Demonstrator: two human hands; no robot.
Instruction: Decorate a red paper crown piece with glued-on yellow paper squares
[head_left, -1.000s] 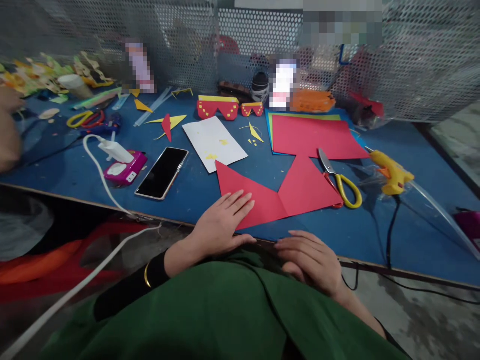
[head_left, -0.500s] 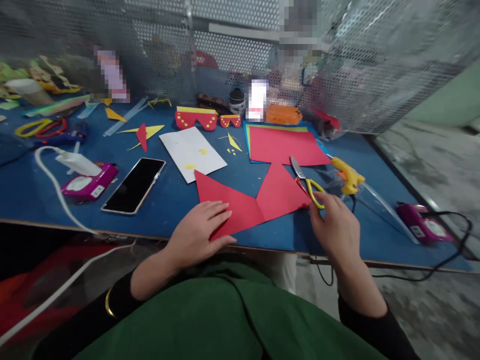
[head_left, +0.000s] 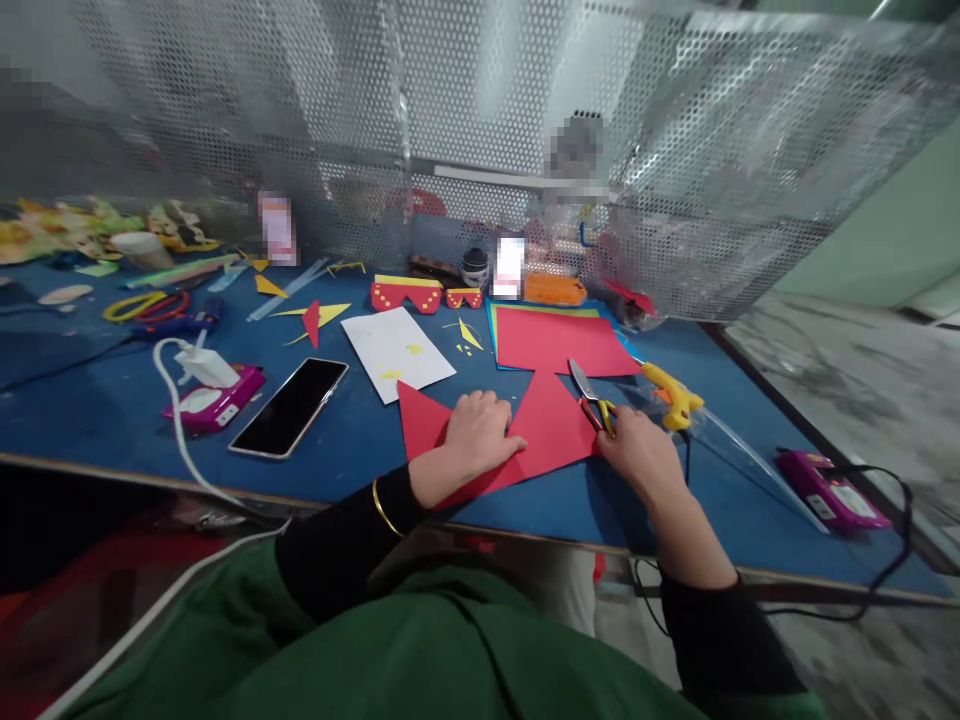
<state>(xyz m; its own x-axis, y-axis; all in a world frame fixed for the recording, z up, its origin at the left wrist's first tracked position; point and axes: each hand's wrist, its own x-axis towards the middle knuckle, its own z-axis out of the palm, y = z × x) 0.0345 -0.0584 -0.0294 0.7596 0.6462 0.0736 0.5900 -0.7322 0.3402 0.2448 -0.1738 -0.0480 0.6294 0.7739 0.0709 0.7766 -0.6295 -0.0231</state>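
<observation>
A sheet of red paper [head_left: 551, 425] with a V-shaped notch in its far edge lies near the table's front edge. My left hand [head_left: 480, 430] rests on its left part, fingers bent over the paper and thumb stretched out to the right. At the paper's right edge lie scissors [head_left: 585, 385] with yellow and red handles, blades pointing away from me. My right hand [head_left: 637, 450] closes around the handles, and its fingertips are partly hidden. Behind the notched paper, another red sheet [head_left: 562, 340] tops a stack of coloured paper.
A yellow glue gun [head_left: 673, 395] lies right of my right hand. Left are a white sheet [head_left: 397, 350], a phone [head_left: 291, 408] and a purple power socket [head_left: 217, 400]. Red paper glasses [head_left: 406, 294] stand further back. A second purple socket [head_left: 829, 492] is at right.
My left hand has moved right across the red paper, toward the notch, and its fingers are more bent. My right hand has closed further over the scissors' handles. The camera view has tilted up.
</observation>
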